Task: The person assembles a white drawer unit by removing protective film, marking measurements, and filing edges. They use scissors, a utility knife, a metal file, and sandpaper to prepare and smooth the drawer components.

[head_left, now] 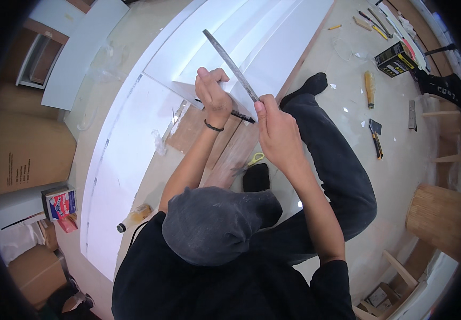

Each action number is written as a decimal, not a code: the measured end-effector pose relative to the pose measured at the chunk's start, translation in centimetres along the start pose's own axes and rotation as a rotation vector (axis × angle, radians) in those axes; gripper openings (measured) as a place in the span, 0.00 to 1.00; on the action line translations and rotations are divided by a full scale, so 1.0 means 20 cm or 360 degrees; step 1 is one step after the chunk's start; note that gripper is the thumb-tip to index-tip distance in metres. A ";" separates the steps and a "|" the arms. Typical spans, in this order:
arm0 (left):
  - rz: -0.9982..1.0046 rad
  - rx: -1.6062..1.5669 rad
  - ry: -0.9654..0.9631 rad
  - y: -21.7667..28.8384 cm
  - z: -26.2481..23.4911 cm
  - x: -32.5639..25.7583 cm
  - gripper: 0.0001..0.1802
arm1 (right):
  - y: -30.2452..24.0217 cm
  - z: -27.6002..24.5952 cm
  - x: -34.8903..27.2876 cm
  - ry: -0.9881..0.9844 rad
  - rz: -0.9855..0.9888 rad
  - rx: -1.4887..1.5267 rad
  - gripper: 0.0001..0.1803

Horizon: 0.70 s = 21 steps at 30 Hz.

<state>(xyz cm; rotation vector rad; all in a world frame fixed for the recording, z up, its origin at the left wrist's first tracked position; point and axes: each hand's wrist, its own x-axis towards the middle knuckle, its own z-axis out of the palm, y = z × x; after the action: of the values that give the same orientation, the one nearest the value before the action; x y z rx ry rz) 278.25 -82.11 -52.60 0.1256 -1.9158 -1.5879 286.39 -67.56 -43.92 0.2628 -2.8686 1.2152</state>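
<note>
Closest in, yellow-handled scissors [253, 160] lie on the floor by the knee. Right hand [275, 125] has its fingers clamped on the lower end of a long metal straightedge [230, 64], keeping it angled across the white board [273, 48]. Left hand [213, 93] is curled tight around a black pen [241, 116], probably marking along that edge. 2 utility knives [375, 137] sit further right.

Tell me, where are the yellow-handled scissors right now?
In the head view, the scissors lie on the wooden board, just below the right hand, beside a black-socked foot.
</note>
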 end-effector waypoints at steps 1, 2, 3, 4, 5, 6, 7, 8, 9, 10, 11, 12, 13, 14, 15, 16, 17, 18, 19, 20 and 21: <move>-0.0035 -0.0019 -0.0013 0.01 0.00 0.00 0.42 | -0.02 0.00 0.01 0.0005 -0.0029 -0.0048 0.14; -0.0027 -0.0035 -0.0012 0.01 0.00 0.01 0.42 | -0.03 -0.01 0.03 0.0025 -0.0072 -0.0101 0.14; -0.0023 -0.0045 -0.0053 0.02 -0.01 0.01 0.42 | -0.04 -0.01 0.06 0.0009 -0.0067 -0.0142 0.14; -0.0032 -0.0046 -0.0086 0.03 -0.02 0.01 0.43 | -0.05 -0.02 0.08 0.0015 -0.0075 -0.0181 0.14; -0.0014 -0.0083 -0.0065 0.03 -0.01 0.01 0.43 | -0.05 -0.03 0.11 0.0047 -0.0115 -0.0211 0.14; -0.0008 -0.0113 -0.0030 0.04 -0.01 0.02 0.43 | -0.06 -0.03 0.13 0.0012 -0.0085 -0.0235 0.14; 0.0007 -0.0142 0.0005 0.04 0.00 0.02 0.44 | -0.06 -0.04 0.15 0.0004 -0.0083 -0.0251 0.14; 0.0000 -0.0159 0.0035 0.05 0.01 0.02 0.44 | -0.07 -0.05 0.17 -0.0003 -0.0084 -0.0264 0.15; 0.0006 -0.0173 0.0070 0.05 0.02 0.02 0.44 | -0.08 -0.05 0.18 -0.0028 -0.0066 -0.0279 0.15; 0.0011 -0.0188 0.0108 0.05 0.02 0.02 0.44 | -0.08 -0.05 0.18 -0.0054 -0.0050 -0.0296 0.15; 0.0010 -0.0191 0.0090 0.06 0.03 0.02 0.44 | -0.08 -0.06 0.19 -0.0109 0.0008 -0.0332 0.15; 0.0005 -0.0193 0.0070 0.06 0.03 0.02 0.44 | -0.09 -0.06 0.19 -0.0111 0.0016 -0.0319 0.15; 0.0000 -0.0189 0.0069 0.06 0.03 0.01 0.44 | -0.09 -0.06 0.19 -0.0147 0.0069 -0.0327 0.15; 0.0009 -0.0199 0.0044 0.06 0.03 0.01 0.44 | -0.08 -0.06 0.18 -0.0188 0.0120 -0.0335 0.15; 0.0023 -0.0202 0.0038 0.06 0.03 0.00 0.44 | -0.08 -0.06 0.17 -0.0192 0.0116 -0.0353 0.15; 0.0046 -0.0191 0.0030 0.05 0.03 0.00 0.44 | -0.08 -0.06 0.16 -0.0194 0.0113 -0.0367 0.14; 0.0046 -0.0199 0.0034 0.05 0.03 0.00 0.43 | -0.08 -0.06 0.15 -0.0192 0.0117 -0.0376 0.14; 0.0055 -0.0196 0.0035 0.04 0.03 0.00 0.43 | -0.09 -0.06 0.13 -0.0210 0.0126 -0.0341 0.14; 0.0067 -0.0195 0.0034 0.04 0.04 0.00 0.43 | -0.10 -0.06 0.10 -0.0222 0.0133 -0.0305 0.14; 0.0078 -0.0174 0.0025 0.03 0.04 0.00 0.42 | -0.11 -0.06 0.07 -0.0265 0.0167 -0.0286 0.13; 0.0089 -0.0152 0.0018 0.03 0.03 0.01 0.42 | -0.12 -0.05 0.03 -0.0261 0.0168 -0.0250 0.13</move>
<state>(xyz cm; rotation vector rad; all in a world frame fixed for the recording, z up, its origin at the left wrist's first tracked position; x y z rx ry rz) 277.96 -81.49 -52.06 0.0400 -1.8155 -1.6343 286.06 -68.52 -41.51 0.2204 -3.1359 1.0191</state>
